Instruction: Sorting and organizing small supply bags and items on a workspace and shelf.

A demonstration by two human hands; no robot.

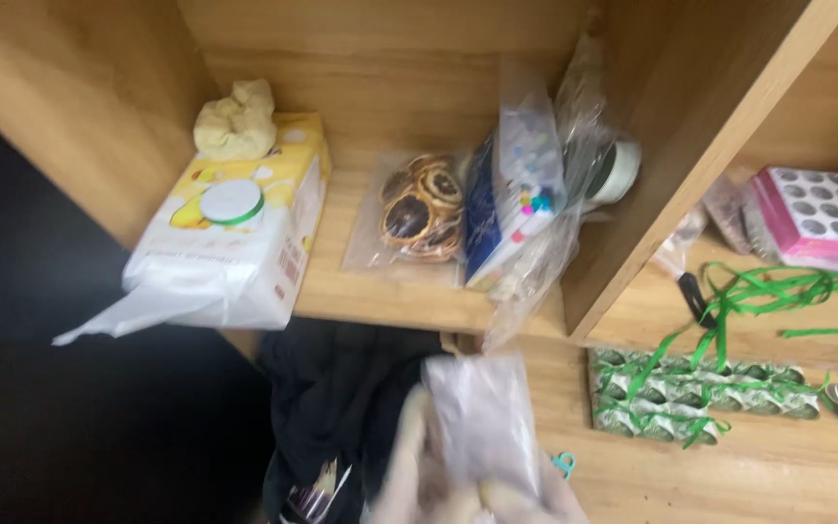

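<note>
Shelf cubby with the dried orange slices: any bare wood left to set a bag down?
Only a narrow strip between the white-and-yellow pack and the dried orange slices bag. Right of that, plastic bags crowd to the divider.

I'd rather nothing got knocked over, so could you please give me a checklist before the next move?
1. Blurred pale hand gripping the translucent plastic bag: ok.
2. Which hand it is: cannot tell.
3. Clear pouch of dried citrus slices lying flat on the wooden shelf: ok.
4. Blue-and-white packet in clear wrap standing steady: not ok, it leans.
5. White and yellow soft pack fully on the shelf: not ok, it overhangs.
</note>
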